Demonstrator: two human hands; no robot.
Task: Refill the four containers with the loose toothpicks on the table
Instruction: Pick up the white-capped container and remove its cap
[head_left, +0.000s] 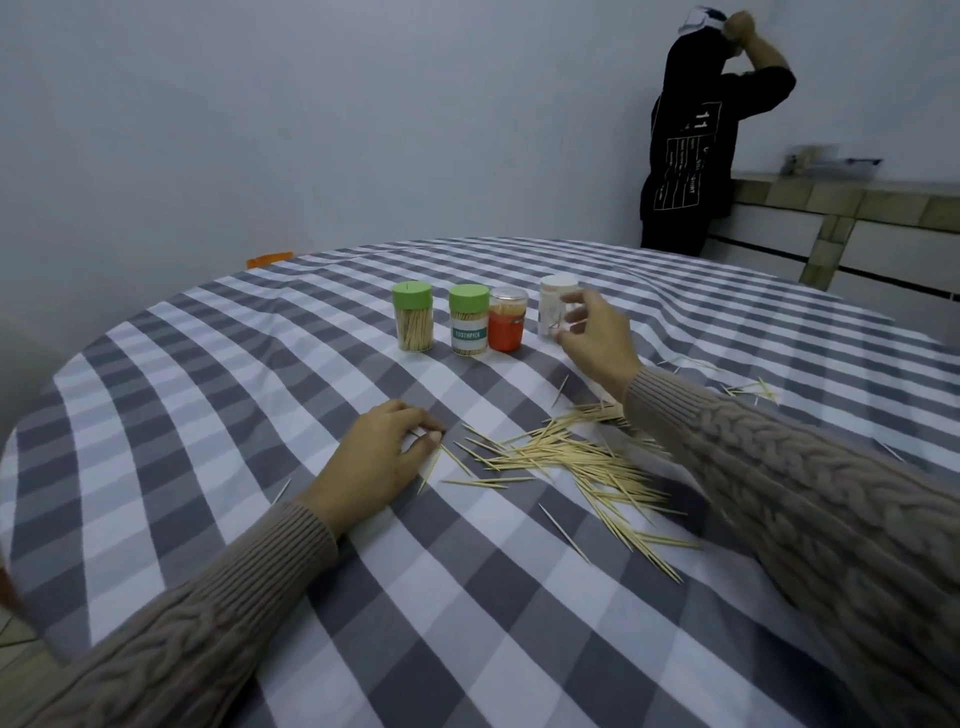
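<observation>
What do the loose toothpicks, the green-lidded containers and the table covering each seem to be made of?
Loose toothpicks: probably wood or bamboo, pale matte slivers. Green-lidded containers: likely clear plastic, since their sticks show through, with opaque matte lids. Table covering: woven cloth, checked grey and white, rumpling softly.

Four small cylindrical toothpick containers (485, 322) are lined up far on the grey-and-white checked tablecloth (260, 415); pale wooden toothpicks (571, 457) are scattered nearer, right.

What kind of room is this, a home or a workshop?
Probably a home dining area, though that is a guess: a round table under a grey checked tablecloth, household toothpick containers, and a tiled counter along a plain wall.
</observation>
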